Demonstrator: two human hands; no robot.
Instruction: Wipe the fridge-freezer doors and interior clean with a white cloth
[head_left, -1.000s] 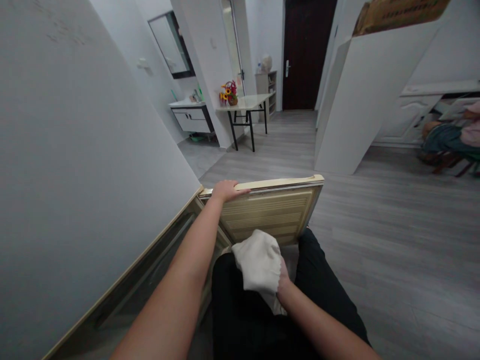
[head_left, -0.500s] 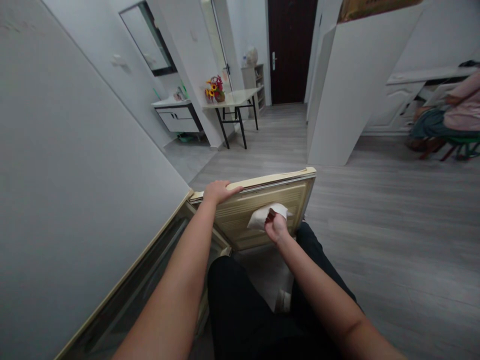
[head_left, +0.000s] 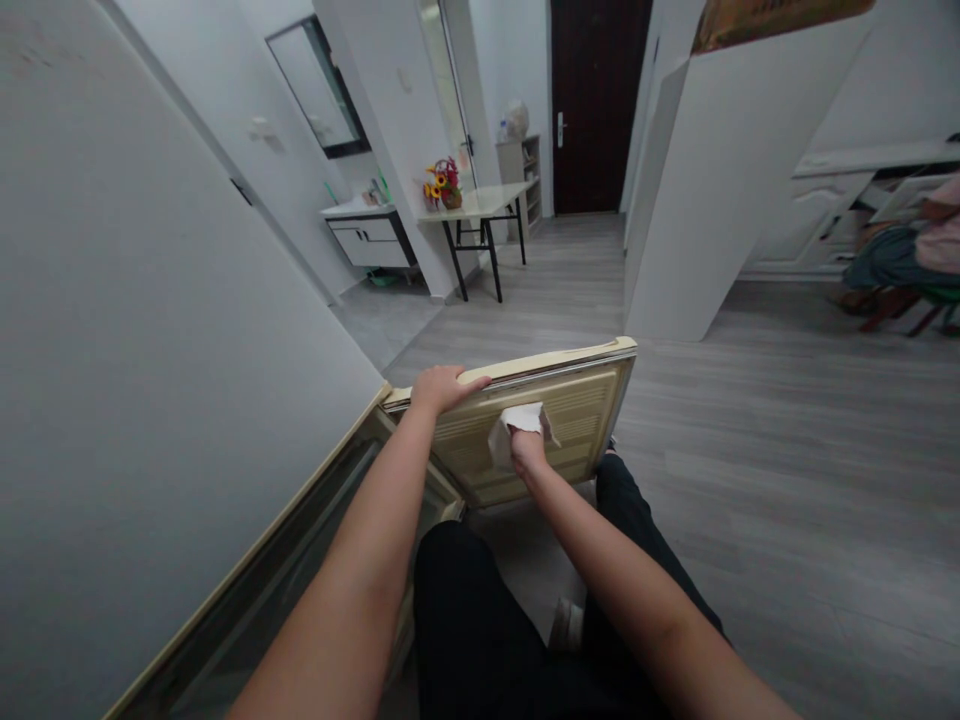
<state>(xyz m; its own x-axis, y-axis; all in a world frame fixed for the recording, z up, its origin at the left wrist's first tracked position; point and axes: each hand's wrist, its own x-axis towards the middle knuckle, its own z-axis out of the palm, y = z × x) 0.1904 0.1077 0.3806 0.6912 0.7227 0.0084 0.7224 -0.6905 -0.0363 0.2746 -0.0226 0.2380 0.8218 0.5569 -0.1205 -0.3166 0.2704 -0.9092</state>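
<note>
My left hand (head_left: 441, 388) lies over the top edge of an open cream fridge door (head_left: 577, 412), with its fingers on the far side and its thumb along the edge. The ribbed inner panel of the door faces me. My right hand (head_left: 529, 452) presses a crumpled white cloth (head_left: 523, 417) against the middle of that panel; its fingers are mostly hidden by the cloth. The fridge body (head_left: 300, 535), with a dark interior, adjoins the door on the left. My knees are on both sides below the door.
A large pale grey surface (head_left: 165, 380) fills the left side. Ahead stands a small table (head_left: 487, 200) with flowers, near a dark door (head_left: 596, 110). A white partition (head_left: 690, 200) rises right of centre. At the far right a person (head_left: 919, 240) sits on a stool beside white cupboards.
My right hand has moved left across the door panel with the cloth. The left hand keeps its place on the door edge. The view has shifted slightly.
</note>
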